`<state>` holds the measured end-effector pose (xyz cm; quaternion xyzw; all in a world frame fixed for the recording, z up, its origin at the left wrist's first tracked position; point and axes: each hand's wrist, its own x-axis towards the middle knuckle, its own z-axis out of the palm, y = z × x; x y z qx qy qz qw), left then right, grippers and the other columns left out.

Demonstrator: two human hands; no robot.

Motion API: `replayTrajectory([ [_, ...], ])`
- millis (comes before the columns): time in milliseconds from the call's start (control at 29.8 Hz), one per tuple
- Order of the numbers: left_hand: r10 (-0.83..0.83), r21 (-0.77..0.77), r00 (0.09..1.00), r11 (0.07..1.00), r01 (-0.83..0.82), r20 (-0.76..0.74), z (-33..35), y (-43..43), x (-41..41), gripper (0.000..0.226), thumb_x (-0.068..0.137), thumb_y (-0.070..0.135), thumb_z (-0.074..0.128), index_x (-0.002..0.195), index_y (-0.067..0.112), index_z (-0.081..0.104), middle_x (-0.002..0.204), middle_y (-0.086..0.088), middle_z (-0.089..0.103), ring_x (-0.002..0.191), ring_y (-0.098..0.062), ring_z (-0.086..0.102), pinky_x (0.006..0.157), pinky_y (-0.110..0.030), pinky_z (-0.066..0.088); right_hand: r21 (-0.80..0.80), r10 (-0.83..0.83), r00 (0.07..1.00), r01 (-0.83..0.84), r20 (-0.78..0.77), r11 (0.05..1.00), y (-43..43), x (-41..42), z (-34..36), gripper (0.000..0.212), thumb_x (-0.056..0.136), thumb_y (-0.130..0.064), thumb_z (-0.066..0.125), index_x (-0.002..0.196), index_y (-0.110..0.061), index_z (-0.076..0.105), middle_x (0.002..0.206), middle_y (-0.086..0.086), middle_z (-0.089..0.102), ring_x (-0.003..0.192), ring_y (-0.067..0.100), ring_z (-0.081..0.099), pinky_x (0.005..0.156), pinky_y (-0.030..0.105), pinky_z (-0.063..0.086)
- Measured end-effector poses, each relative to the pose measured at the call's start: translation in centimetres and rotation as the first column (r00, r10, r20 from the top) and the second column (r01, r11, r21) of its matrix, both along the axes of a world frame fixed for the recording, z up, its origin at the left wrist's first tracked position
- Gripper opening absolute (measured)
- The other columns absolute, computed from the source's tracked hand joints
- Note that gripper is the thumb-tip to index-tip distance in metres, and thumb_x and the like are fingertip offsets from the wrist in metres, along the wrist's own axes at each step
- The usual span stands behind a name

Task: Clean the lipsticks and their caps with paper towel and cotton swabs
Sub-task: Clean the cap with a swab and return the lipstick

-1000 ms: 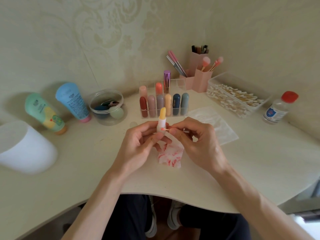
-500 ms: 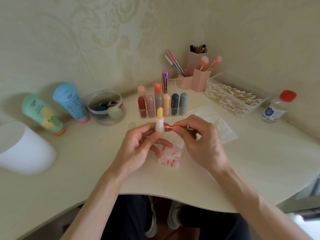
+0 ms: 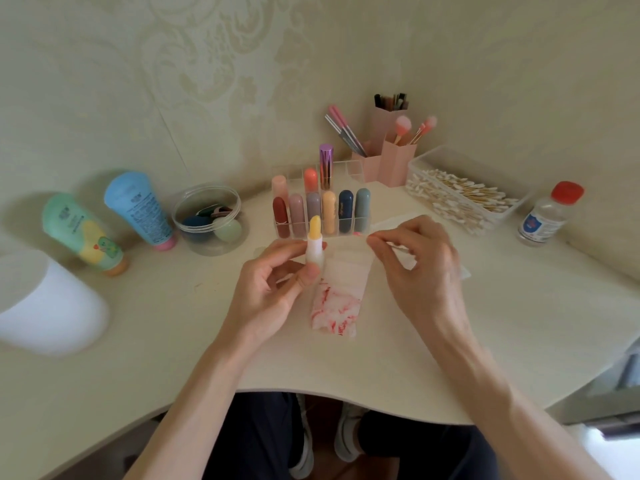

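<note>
The left hand (image 3: 273,289) grips a lipstick (image 3: 314,245) by its white base between thumb and fingers, holding it upright with the yellow stick exposed and no cap on. The right hand (image 3: 419,268) pinches a cotton swab (image 3: 360,234) between thumb and forefinger; its pink-stained tip points left toward the lipstick but stays clear of it. Both hands hover above the desk (image 3: 519,323), over a folded paper towel (image 3: 336,306) smeared with red marks that lies flat between them. Just behind the hands stands a clear rack (image 3: 348,168) holding capped lipsticks in rows. To the right of the rack sit pink brush holders (image 3: 394,164), an open box of cotton swabs (image 3: 460,199) and a small bottle (image 3: 543,220) with a red cap.
</note>
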<state>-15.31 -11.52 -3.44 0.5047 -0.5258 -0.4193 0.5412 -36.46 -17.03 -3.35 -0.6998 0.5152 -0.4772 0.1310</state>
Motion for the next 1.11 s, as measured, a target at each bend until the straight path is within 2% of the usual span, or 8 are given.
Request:
replayTrajectory([
  [134, 0.056, 0.012, 0.997, 0.998, -0.057, 0.057, 0.3, 0.0, -0.2, 0.033, 0.088, 0.018, 0.077, 0.121, 0.015, 0.074, 0.108, 0.005, 0.078, 0.076, -0.007, 0.068, 0.074, -0.016, 0.052, 0.048, -0.218, 0.954, 0.232, -0.206, 0.971, -1.5, -2.2, -0.5, 0.014, 0.091, -0.028, 0.081, 0.099, -0.018, 0.085, 0.085, 0.000, 0.064, 0.089, 0.028, 0.053, 0.075, 0.035, 0.037],
  [402, 0.043, -0.014, 0.993, 0.999, -0.042, 0.112, 1.3, -0.1, -1.6, 0.024, 0.090, 0.020, 0.076, 0.111, 0.032, 0.073, 0.104, 0.010, 0.079, 0.082, -0.030, 0.075, 0.080, -0.034, 0.060, 0.094, -0.265, 0.880, 0.326, -0.395, 0.941, -1.7, -2.6, -0.9, 0.024, 0.093, -0.030, 0.079, 0.112, -0.015, 0.081, 0.099, 0.010, 0.075, 0.102, 0.036, 0.058, 0.086, 0.043, 0.042],
  [503, 0.048, -0.002, 0.993, 0.999, -0.048, 0.109, 1.5, -0.5, -2.2, 0.025, 0.092, 0.024, 0.075, 0.116, 0.029, 0.074, 0.108, 0.010, 0.078, 0.082, -0.030, 0.076, 0.080, -0.040, 0.062, 0.007, -0.231, 0.930, 0.243, -0.286, 0.970, -1.6, -2.3, -0.8, 0.019, 0.093, -0.024, 0.078, 0.109, -0.015, 0.080, 0.094, 0.005, 0.071, 0.096, 0.031, 0.059, 0.081, 0.037, 0.045],
  [637, 0.113, 0.050, 0.993, 0.992, -0.114, 0.028, 1.4, -1.1, -3.3, 0.031, 0.089, 0.020, 0.080, 0.119, 0.021, 0.074, 0.101, 0.006, 0.079, 0.082, -0.020, 0.076, 0.075, -0.030, 0.062, 0.083, 0.163, 0.985, -0.158, -0.055, 0.984, -0.8, -0.8, -0.2, 0.018, 0.090, -0.016, 0.074, 0.104, -0.025, 0.078, 0.095, -0.011, 0.068, 0.091, 0.008, 0.059, 0.077, 0.015, 0.041],
  [704, 0.138, 0.068, 0.990, 0.988, -0.136, -0.023, 1.4, -1.2, -3.6, 0.028, 0.088, 0.019, 0.081, 0.115, 0.019, 0.073, 0.098, 0.004, 0.080, 0.076, -0.022, 0.076, 0.069, -0.026, 0.061, 0.124, 0.288, 0.957, -0.289, 0.022, 0.949, -0.5, -0.4, -0.3, 0.018, 0.090, -0.027, 0.074, 0.108, -0.028, 0.077, 0.098, -0.014, 0.071, 0.094, 0.009, 0.064, 0.077, 0.021, 0.048],
  [838, 0.125, 0.102, 0.982, 0.989, -0.112, -0.139, 1.9, -0.8, -3.9, 0.022, 0.090, 0.012, 0.078, 0.112, 0.015, 0.072, 0.096, -0.002, 0.081, 0.064, -0.022, 0.071, 0.055, -0.019, 0.053, 0.156, 0.335, 0.933, -0.354, 0.131, 0.922, -0.5, -0.1, -0.4, 0.032, 0.091, -0.048, 0.078, 0.115, -0.026, 0.077, 0.101, -0.013, 0.075, 0.093, 0.016, 0.069, 0.074, 0.036, 0.055],
  [939, 0.111, 0.121, 0.974, 0.989, -0.088, -0.196, 2.3, -0.5, -3.9, 0.036, 0.086, 0.015, 0.078, 0.119, 0.016, 0.065, 0.096, -0.007, 0.081, 0.059, -0.023, 0.069, 0.045, -0.016, 0.046, 0.160, 0.348, 0.919, -0.378, 0.187, 0.912, -0.4, 0.1, -0.3, 0.030, 0.086, -0.043, 0.082, 0.111, -0.026, 0.079, 0.099, -0.012, 0.075, 0.089, 0.018, 0.069, 0.072, 0.037, 0.055],
  [1106, 0.084, 0.120, 0.983, 0.991, -0.065, -0.162, 2.3, -0.3, -3.6, 0.050, 0.087, 0.019, 0.077, 0.133, 0.025, 0.056, 0.096, -0.007, 0.081, 0.057, -0.025, 0.072, 0.037, -0.025, 0.042, 0.159, 0.384, 0.890, -0.428, 0.248, 0.890, -0.1, 0.1, -0.1, 0.018, 0.086, -0.028, 0.085, 0.103, -0.028, 0.081, 0.095, -0.011, 0.075, 0.087, 0.020, 0.068, 0.071, 0.030, 0.051],
])
